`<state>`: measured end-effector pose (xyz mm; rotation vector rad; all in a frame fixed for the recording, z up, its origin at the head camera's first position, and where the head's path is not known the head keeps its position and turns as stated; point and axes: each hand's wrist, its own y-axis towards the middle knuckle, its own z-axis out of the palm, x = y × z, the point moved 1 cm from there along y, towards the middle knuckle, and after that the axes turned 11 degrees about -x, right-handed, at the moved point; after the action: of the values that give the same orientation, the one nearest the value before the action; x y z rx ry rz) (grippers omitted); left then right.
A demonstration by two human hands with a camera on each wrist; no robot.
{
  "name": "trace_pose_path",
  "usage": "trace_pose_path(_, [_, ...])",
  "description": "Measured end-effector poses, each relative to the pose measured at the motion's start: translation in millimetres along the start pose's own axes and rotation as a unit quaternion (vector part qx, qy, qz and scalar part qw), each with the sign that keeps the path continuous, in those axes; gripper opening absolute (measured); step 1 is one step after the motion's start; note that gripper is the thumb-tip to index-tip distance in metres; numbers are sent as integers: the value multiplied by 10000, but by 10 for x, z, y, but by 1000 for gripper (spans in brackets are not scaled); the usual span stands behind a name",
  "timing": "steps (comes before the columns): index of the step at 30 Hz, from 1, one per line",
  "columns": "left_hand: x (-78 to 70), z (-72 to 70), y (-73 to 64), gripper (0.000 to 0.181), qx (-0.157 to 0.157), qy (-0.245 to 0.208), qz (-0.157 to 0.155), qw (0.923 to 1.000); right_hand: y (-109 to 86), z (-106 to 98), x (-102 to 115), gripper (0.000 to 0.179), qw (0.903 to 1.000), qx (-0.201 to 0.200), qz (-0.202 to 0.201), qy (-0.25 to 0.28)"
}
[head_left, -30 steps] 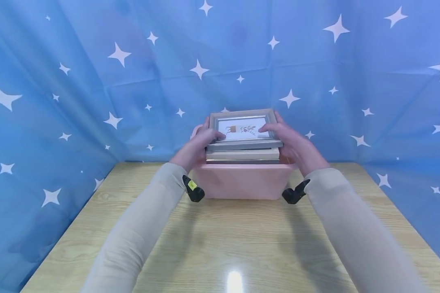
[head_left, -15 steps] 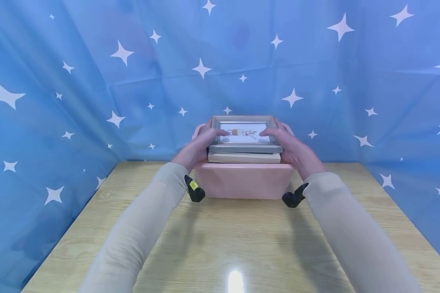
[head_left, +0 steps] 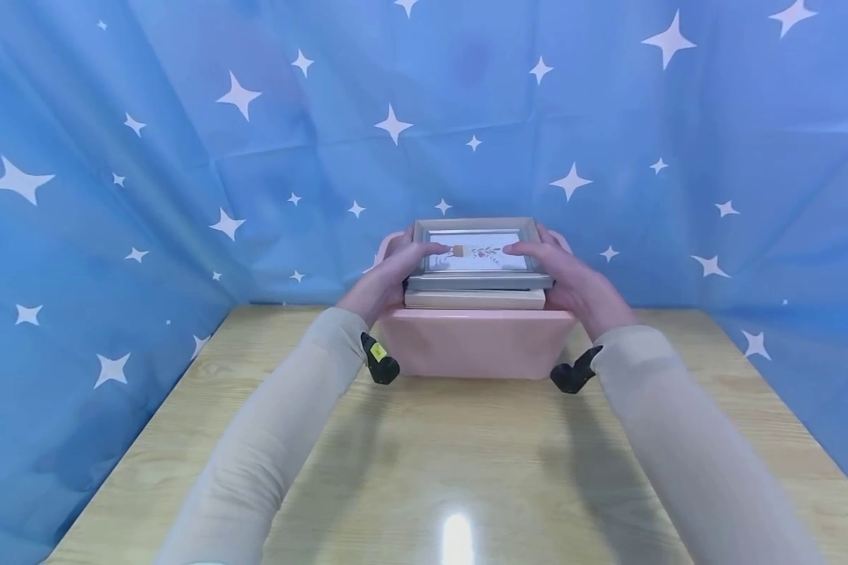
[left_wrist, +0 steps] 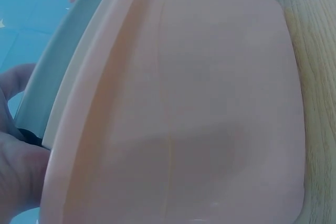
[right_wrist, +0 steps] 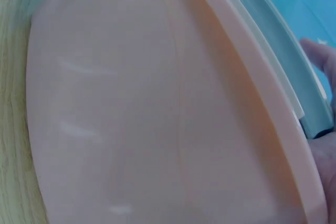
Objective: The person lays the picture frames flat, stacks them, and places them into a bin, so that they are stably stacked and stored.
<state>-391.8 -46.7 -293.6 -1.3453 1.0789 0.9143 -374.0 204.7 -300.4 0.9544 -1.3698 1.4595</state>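
A pink plastic bin (head_left: 477,347) stands at the back of the table, with a stack of picture frames rising out of its top. The uppermost picture frame (head_left: 482,253) is silver-grey and shows a small plant drawing. Under it lies a cream frame (head_left: 475,300); whatever is lower is hidden by the bin's front wall. My left hand (head_left: 390,275) grips the stack's left side, thumb over the top frame. On the opposite side my right hand (head_left: 571,279) holds it likewise. Both wrist views show mostly the bin wall, with the grey frame's edge (left_wrist: 68,51) above the rim.
The wooden table (head_left: 424,447) extends in front of the bin towards me. A blue star-patterned curtain (head_left: 311,157) hangs close behind the bin and along both sides. Black wrist mounts (head_left: 381,361) sit near the bin's front corners.
The stack has sunk lower into the bin: a silver edge below the cream frame, visible one second ago, is now behind the rim. Both hands went down with it, keeping their hold.
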Motion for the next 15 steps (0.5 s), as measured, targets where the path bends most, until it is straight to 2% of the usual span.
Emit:
trace_pose_path(8, [-40,3,-15,106,-68,-93,-138,9998,-80,-33,73,110,9992,-46,66,-399])
trace_pose_path(15, [-27,-1,-12,105,-97,-111,-80,9999,-87,-6,58,109,9999,7,57,-157])
